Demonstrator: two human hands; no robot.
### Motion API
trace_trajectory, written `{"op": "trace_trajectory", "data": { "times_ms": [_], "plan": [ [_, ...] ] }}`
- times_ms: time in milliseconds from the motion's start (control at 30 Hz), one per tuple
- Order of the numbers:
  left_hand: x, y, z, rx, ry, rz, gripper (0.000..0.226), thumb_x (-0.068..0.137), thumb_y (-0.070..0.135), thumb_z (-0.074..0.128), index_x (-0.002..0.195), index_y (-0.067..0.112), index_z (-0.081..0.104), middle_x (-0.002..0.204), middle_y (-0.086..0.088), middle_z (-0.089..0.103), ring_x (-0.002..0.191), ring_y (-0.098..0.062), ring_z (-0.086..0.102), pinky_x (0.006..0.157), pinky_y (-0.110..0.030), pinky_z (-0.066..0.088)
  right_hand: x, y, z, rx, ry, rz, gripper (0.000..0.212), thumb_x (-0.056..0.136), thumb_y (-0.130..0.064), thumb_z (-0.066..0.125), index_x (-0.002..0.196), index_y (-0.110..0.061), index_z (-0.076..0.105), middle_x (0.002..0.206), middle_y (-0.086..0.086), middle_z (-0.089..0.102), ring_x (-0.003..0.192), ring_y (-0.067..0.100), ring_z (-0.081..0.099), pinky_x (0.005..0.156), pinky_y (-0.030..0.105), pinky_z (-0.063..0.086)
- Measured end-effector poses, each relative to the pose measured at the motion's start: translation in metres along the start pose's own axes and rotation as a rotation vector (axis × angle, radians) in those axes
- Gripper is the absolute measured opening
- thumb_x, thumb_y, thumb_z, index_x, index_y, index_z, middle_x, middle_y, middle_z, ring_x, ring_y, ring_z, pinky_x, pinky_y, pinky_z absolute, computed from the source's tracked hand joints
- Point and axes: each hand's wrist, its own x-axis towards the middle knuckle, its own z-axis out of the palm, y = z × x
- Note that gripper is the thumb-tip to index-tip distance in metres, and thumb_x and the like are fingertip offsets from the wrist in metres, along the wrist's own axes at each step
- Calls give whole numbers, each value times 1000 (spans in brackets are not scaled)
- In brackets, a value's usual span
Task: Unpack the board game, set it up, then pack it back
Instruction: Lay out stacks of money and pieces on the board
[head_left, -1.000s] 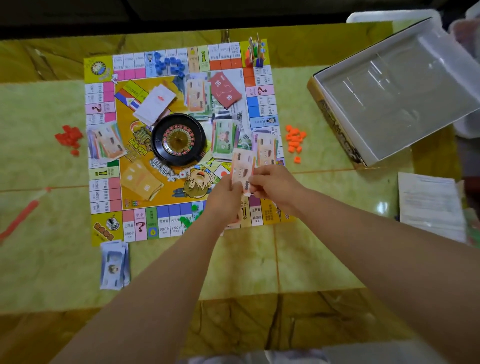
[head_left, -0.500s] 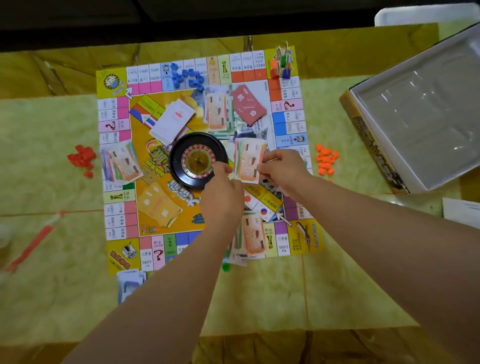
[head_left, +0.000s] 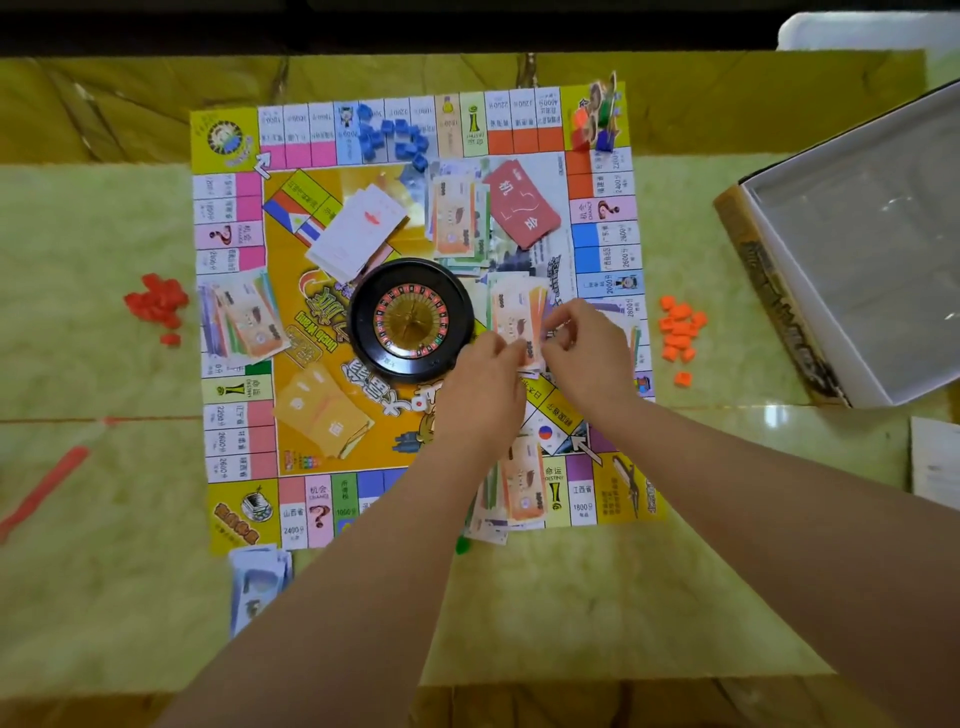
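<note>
A colourful game board (head_left: 234, 457) lies spread on the table. At its centre stands a black roulette wheel (head_left: 410, 319). Just right of the wheel, my left hand (head_left: 483, 384) and my right hand (head_left: 584, 345) both pinch the near end of a stack of paper money (head_left: 514, 317). More money stacks lie at the board's left (head_left: 241, 319), top centre (head_left: 457, 218) and near edge (head_left: 519, 491). White cards (head_left: 358, 228), a red card stack (head_left: 522, 208) and yellow cards (head_left: 319, 413) rest on the board. Blue pieces (head_left: 395, 137) and standing pawns (head_left: 597, 117) sit along the far edge.
The open game box (head_left: 774, 291) with a clear insert lies at the right. Red pieces (head_left: 156, 304) are heaped left of the board, orange pieces (head_left: 678, 327) right of it. Blue notes (head_left: 257, 582) lie off the near left corner, a paper sheet (head_left: 935, 462) at far right.
Both hands left one money stack at the board's near edge, moved up to the stack beside the roulette wheel and took hold of it. The view shifted slightly.
</note>
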Motion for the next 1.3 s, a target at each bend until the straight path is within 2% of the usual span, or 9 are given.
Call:
{"op": "trace_trajectory", "data": {
  "times_ms": [100, 200, 300, 433, 567, 733, 867, 1133, 1300],
  "plan": [
    [-2, 0, -3, -42, -18, -15, 38, 99, 16, 41, 136, 13, 50, 128, -9, 47, 117, -27, 44, 90, -42, 44, -10, 8, 1, -65, -128, -48, 30, 89, -8, 51, 115, -17, 63, 83, -5, 55, 76, 13, 50, 70, 26, 39],
    [-24, 2, -3, -99, 65, -88, 37, 100, 19, 38, 134, 10, 49, 127, -8, 46, 116, -25, 46, 90, -40, 44, -18, 9, -4, -58, -116, -81, 36, 92, -10, 48, 126, -17, 59, 96, -2, 58, 81, 13, 50, 71, 24, 37],
    [-60, -6, -1, -151, 121, -234, 32, 99, 19, 40, 128, 13, 54, 124, -5, 47, 110, -24, 49, 83, -36, 42, -35, 6, -5, 2, -149, -82, 28, 94, -11, 47, 118, -18, 60, 85, -3, 55, 67, 14, 52, 57, 25, 42],
    [-107, -30, 7, -194, 150, -393, 24, 96, 16, 45, 114, 12, 61, 116, -8, 55, 104, -27, 53, 82, -39, 44, -70, 4, 12, 14, -302, -148, 19, 90, -7, 52, 101, -14, 67, 73, -4, 55, 61, 13, 51, 67, 33, 46],
    [-154, -57, 13, -230, 194, -552, 19, 93, 17, 50, 109, 16, 60, 111, -7, 56, 99, -27, 55, 80, -39, 45, -110, 2, 47, -40, -487, -238, 17, 90, -7, 54, 98, -13, 68, 71, -7, 53, 62, 7, 48, 58, 24, 39],
    [-207, -106, 20, -173, 435, -692, 33, 88, 13, 56, 120, 5, 53, 119, -16, 49, 111, -33, 46, 88, -41, 37, -159, -5, 102, -83, -594, -261, 19, 90, -8, 55, 98, -18, 68, 74, -5, 53, 67, 10, 50, 61, 25, 41],
    [-233, -152, 23, -82, 397, -871, 48, 91, 23, 57, 131, 1, 41, 133, -19, 41, 121, -35, 38, 93, -41, 35, -185, -9, 146, -105, -574, -240, 15, 91, -12, 56, 98, -20, 66, 91, 5, 63, 82, 21, 59, 76, 37, 50],
    [-238, -198, 28, -137, 297, -786, 64, 80, 30, 75, 126, 1, 39, 129, -17, 41, 118, -33, 41, 92, -37, 36, -206, -26, 195, -74, -421, -197, 23, 93, -6, 49, 110, -15, 62, 101, -3, 63, 90, 15, 58, 85, 30, 48],
    [-230, -201, 27, -188, 273, -702, 48, 81, 19, 72, 116, 1, 46, 122, -17, 47, 113, -33, 45, 92, -38, 38, -207, -32, 210, -76, -385, -223, 26, 93, -6, 47, 114, -13, 60, 113, 0, 65, 97, 17, 61, 89, 34, 50]
  ]
}}
